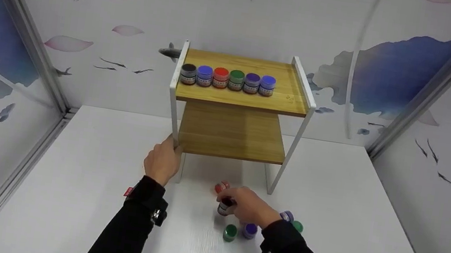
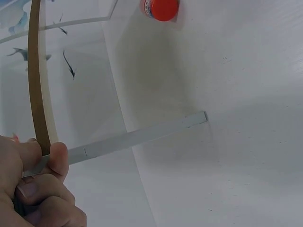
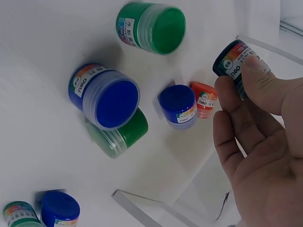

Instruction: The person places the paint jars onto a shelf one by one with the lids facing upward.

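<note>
My left hand [image 1: 162, 160] grips the white left frame [image 2: 128, 140] of a small two-tier shelf, at the lower board's edge. In front of the shelf, my right hand [image 1: 250, 206] pinches a dark paint jar [image 3: 234, 62] between thumb and fingers, over the white table. Close by, a red paint jar [image 1: 222, 187] lies on the table. Nearer me, a green jar [image 1: 230, 232] and a purple-blue jar [image 1: 250, 230] stand side by side. Partly behind the right wrist are a blue jar [image 1: 287, 216] and another green jar [image 1: 297, 226].
On the shelf's wooden top board [image 1: 288, 102], several paint jars with black, blue, red, green and purple lids stand in a row from the left end. The lower board [image 1: 233, 133] is bare wood. Printed white walls [image 1: 240, 22] enclose the table [image 1: 79, 194] at the back and sides.
</note>
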A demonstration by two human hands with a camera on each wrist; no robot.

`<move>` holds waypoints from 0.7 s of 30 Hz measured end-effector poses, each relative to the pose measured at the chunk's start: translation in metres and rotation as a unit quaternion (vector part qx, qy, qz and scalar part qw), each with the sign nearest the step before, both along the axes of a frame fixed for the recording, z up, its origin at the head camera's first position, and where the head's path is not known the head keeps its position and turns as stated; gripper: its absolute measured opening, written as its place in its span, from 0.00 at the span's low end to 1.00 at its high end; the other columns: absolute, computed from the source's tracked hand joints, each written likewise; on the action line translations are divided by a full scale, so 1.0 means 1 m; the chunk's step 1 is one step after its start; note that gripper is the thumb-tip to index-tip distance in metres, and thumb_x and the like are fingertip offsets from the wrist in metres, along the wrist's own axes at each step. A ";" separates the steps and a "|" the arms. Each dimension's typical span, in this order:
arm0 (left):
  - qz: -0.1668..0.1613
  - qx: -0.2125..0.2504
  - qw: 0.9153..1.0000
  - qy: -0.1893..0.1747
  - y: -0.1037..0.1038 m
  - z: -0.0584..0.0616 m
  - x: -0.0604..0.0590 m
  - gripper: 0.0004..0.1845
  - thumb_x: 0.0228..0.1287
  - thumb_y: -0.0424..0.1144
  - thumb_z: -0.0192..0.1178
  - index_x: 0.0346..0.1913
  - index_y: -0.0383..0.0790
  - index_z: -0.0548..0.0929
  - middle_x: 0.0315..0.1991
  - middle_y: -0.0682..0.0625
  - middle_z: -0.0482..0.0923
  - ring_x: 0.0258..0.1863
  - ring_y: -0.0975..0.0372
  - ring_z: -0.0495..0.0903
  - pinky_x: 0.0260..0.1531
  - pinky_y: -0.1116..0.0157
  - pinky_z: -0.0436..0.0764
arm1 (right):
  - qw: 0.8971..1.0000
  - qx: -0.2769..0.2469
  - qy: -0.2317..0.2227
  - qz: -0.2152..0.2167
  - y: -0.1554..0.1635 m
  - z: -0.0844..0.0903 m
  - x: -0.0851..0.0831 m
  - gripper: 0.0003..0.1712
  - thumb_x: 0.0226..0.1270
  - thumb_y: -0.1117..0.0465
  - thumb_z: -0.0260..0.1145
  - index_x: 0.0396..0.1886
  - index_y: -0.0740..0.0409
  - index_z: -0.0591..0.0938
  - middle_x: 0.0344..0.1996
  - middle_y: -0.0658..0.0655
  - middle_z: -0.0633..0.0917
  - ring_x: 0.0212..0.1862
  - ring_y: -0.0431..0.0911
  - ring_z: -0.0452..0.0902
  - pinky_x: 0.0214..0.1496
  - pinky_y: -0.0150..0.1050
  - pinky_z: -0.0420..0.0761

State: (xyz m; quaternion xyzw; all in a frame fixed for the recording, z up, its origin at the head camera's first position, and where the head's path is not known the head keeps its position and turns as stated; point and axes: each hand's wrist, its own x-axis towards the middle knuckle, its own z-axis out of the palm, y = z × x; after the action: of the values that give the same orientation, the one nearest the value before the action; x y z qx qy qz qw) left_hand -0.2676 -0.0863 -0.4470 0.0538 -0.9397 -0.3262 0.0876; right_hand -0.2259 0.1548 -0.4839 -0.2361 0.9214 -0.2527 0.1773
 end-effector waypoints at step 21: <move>0.002 -0.003 1.000 -0.002 0.002 -0.002 -0.002 0.15 0.74 0.47 0.50 0.44 0.38 0.79 0.33 0.44 0.83 0.24 0.58 0.76 0.19 0.64 0.68 | 1.000 0.028 0.000 -0.007 0.028 0.077 -0.022 0.19 0.61 0.72 0.66 0.48 0.49 0.87 0.44 0.50 0.86 0.46 0.46 0.78 0.58 0.48 0.78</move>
State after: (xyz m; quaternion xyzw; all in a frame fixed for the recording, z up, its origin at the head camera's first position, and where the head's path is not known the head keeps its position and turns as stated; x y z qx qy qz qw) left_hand -0.2694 -0.0847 -0.4489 0.0562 -0.9407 -0.3230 0.0868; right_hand -0.2477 0.1825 -0.4074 -0.2249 0.9298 -0.2276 0.1821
